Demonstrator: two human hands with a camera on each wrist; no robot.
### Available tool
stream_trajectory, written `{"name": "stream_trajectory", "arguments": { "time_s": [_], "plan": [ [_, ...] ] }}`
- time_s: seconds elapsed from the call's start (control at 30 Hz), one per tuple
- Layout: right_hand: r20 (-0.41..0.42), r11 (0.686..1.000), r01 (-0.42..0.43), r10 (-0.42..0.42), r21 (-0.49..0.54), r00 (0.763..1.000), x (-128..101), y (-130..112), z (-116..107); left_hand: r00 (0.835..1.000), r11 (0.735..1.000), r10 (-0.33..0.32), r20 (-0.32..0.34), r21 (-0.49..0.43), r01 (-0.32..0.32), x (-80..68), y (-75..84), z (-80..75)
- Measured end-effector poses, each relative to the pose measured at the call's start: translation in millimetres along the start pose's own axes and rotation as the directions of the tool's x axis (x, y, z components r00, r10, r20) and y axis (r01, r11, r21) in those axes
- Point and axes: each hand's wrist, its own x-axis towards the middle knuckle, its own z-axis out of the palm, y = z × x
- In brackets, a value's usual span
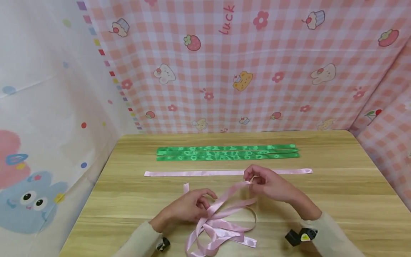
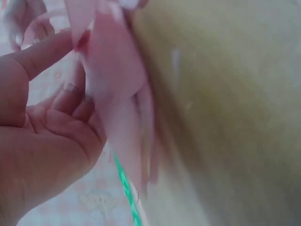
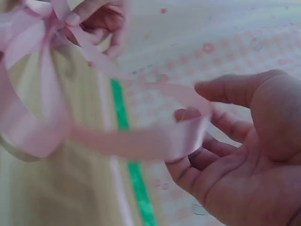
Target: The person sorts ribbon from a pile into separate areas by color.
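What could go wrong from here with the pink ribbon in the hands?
The pink ribbon has several overlapping loops, so a careless pull might tangle it. In the head view, the right hand overlaps the flat pink strip; if it brushes that strip, it might push it crooked.

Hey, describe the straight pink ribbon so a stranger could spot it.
On the wooden table, green ribbons lie near the far edge. Just nearer the person is the straight pink ribbon, partly hidden by the right hand. Unlike the looped pink ribbon, it lies flat.
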Motion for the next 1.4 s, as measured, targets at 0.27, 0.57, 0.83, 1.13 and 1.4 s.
{"name": "stream_trajectory", "arguments": {
  "time_s": [0.27,0.57,0.83,1.13,1.4],
  "plan": [
    [0.07,0.998,0.056,-0.055,-0.013,0.996,-13,-21,-28,0.994,0.977,0.107,0.01,-0.184,-0.103,-11.5,17.7,-26.8],
    [0.043,0.971,0.216,-0.222,0.103,0.974,-33,-46,-61,0.959,0.884,0.283,-0.007,-0.386,-0.264,-33.0,54.2,-45.5],
    [-0.092,0.935,0.298,-0.285,0.195,0.954,-58,-54,-92,0.948,0.899,0.318,-0.034,-0.307,-0.313,-56.3,71.2,-70.3],
    [-0.191,0.859,0.428,-0.387,0.281,0.902,-78,-43,-110,0.948,0.924,0.287,-0.142,-0.219,-0.312,-80.6,65.5,-97.9],
    [-0.175,0.854,0.422,-0.386,0.304,0.906,-89,-31,-121,0.954,0.958,0.19,-0.233,-0.17,-0.233,-94.1,41.8,-119.6]
  ]
}}
